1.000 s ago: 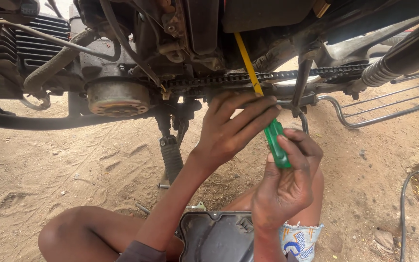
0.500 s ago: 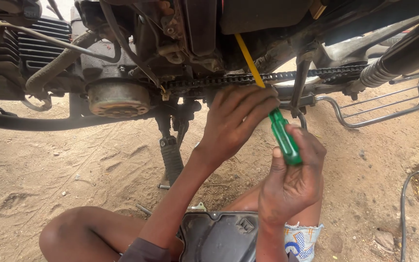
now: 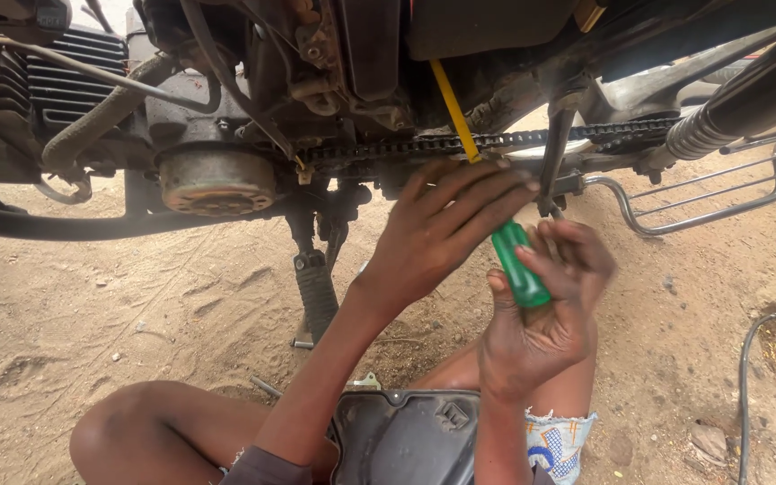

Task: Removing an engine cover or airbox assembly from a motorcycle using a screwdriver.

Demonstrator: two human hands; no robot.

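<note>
Head view, looking down under a motorcycle parked on sandy ground: the right hand (image 3: 541, 314) is clenched around the green handle of a screwdriver (image 3: 518, 265), whose yellow shaft (image 3: 454, 108) runs up and to the left into the dark underside of the bike, crossing just behind the drive chain (image 3: 496, 141). The left hand (image 3: 442, 233) lies spread, fingers extended, over the shaft where it meets the handle, its fingertips touching the chain's lower run; it steadies the tool rather than closing on it. To the left sits the round, rust-stained engine cover (image 3: 217, 182), with the finned cylinder (image 3: 11, 117) beyond it. The side stand (image 3: 316, 287) hangs down to the sand between engine and hands. A chromed footrest frame (image 3: 702, 202) juts out on the right. On the person's lap rests a dark, shallow metal cover (image 3: 406, 440), lying open-side up with nothing visible inside it.
</note>
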